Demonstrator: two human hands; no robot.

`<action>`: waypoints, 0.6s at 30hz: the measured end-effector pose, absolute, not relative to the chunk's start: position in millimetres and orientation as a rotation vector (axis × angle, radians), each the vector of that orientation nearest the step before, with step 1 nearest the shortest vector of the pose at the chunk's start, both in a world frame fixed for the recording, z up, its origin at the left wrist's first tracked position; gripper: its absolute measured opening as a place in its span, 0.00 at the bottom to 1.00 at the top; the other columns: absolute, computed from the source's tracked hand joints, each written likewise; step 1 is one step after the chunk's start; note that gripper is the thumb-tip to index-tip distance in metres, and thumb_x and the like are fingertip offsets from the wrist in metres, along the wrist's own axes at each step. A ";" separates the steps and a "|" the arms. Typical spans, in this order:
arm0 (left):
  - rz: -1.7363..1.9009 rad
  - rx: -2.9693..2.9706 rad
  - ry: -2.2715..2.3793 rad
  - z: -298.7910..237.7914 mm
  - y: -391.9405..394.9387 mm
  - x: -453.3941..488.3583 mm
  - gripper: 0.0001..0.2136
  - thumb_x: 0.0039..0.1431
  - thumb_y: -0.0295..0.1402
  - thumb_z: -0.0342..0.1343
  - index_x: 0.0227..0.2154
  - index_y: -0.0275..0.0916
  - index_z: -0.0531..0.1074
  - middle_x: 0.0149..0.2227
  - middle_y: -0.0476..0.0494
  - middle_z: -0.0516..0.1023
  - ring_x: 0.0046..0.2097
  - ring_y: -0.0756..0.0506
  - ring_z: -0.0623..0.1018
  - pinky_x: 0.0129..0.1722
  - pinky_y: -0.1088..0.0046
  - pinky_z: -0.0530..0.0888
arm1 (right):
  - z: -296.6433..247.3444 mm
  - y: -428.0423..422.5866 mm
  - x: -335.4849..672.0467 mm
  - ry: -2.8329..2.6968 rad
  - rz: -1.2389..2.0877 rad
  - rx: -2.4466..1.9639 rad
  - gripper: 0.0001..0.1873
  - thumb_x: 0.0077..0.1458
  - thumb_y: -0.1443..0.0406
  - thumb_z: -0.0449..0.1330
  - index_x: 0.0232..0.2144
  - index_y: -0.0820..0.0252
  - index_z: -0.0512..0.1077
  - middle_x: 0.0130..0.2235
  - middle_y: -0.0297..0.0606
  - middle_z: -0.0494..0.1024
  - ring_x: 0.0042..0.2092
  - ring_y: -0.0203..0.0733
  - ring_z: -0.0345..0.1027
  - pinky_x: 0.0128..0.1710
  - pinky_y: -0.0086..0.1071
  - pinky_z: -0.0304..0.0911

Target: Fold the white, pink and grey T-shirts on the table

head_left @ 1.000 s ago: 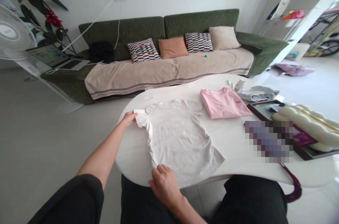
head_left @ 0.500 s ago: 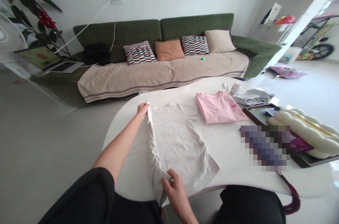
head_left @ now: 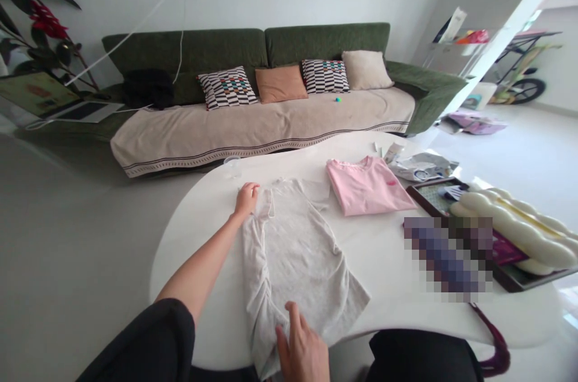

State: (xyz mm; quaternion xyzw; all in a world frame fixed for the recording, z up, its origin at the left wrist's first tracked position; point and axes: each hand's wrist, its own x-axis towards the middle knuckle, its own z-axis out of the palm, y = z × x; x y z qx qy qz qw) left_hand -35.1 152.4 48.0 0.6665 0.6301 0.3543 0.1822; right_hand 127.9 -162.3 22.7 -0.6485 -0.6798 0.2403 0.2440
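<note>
A light grey T-shirt [head_left: 298, 249] lies on the white table [head_left: 397, 268], its left side folded inward over the body. My left hand [head_left: 247, 199] rests on the folded left shoulder, fingers curled and pressing the cloth down. My right hand [head_left: 303, 349] lies on the shirt's hem near the table's front edge, fingers stretched flat on the fabric. A folded pink T-shirt [head_left: 365, 185] sits beyond, to the right.
A dark tray [head_left: 433, 189] with a cream puffy object [head_left: 515, 225] stands at the right, a blurred patch beside it. Crumpled packaging [head_left: 422, 164] lies behind the pink shirt. A small clear glass [head_left: 232, 166] stands at the table's far edge. A green sofa [head_left: 271, 93] stands behind.
Both hands carried the shirt's left sleeve and side inward over the body, then laid it down. My right hand went from pinching the hem to lying flat.
</note>
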 end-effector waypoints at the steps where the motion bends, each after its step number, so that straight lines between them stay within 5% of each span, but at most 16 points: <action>1: 1.000 1.927 1.779 49.3 148.7 -40.8 0.13 0.53 0.25 0.44 0.39 0.38 0.71 0.45 0.43 0.72 0.49 0.47 0.70 0.52 0.71 0.63 | 28.0 -160.0 126.8 -1.918 0.541 -1.769 0.17 0.53 0.69 0.49 0.47 0.57 0.62 0.35 0.42 0.74 0.33 0.44 0.71 0.28 0.32 0.65; 7: 0.933 2.003 1.917 46.5 147.4 -75.0 0.22 0.48 0.19 0.41 0.46 0.36 0.68 0.49 0.42 0.70 0.54 0.45 0.65 0.56 0.70 0.58 | 37.3 -149.0 102.7 -2.228 0.467 -1.440 0.24 0.51 0.68 0.53 0.53 0.58 0.62 0.57 0.43 0.61 0.57 0.51 0.54 0.51 0.43 0.59; 12: 0.701 2.042 1.900 53.4 177.6 -104.1 0.19 0.44 0.20 0.44 0.35 0.39 0.74 0.37 0.47 0.77 0.44 0.47 0.73 0.49 0.72 0.65 | 22.4 -150.9 100.0 -2.344 0.622 -1.441 0.32 0.51 0.58 0.55 0.58 0.56 0.55 0.60 0.38 0.52 0.59 0.55 0.48 0.53 0.45 0.57; 18: 0.474 2.208 1.780 62.3 199.3 -115.0 0.12 0.42 0.23 0.49 0.24 0.42 0.76 0.35 0.49 0.78 0.43 0.45 0.73 0.50 0.72 0.62 | 6.1 -151.8 101.2 -2.347 0.516 -1.420 0.33 0.50 0.60 0.54 0.59 0.54 0.53 0.61 0.35 0.50 0.59 0.55 0.49 0.51 0.44 0.58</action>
